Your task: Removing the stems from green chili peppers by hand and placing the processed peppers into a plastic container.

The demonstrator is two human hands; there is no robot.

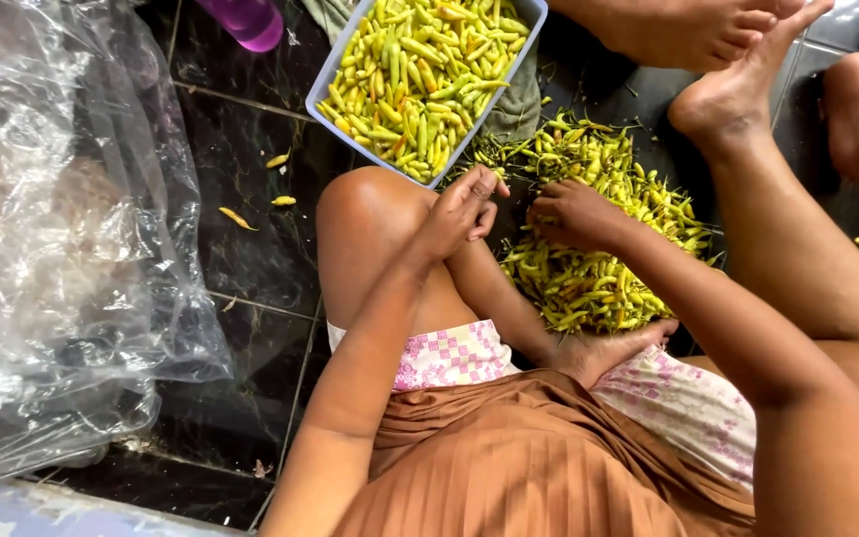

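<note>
Sitting on a dark tiled floor, the person is sorting yellow-green chili peppers; the left hand, at frame centre, is pinching what seems a single pepper, too hidden to confirm, while the right hand is resting clawed on the loose pile, fingers curled into it. Sorted peppers are filling the grey tray at upper centre, long axes mostly running lower-left to upper-right. The next move, judging by this, calls for carrying a pepper up to the tray
</note>
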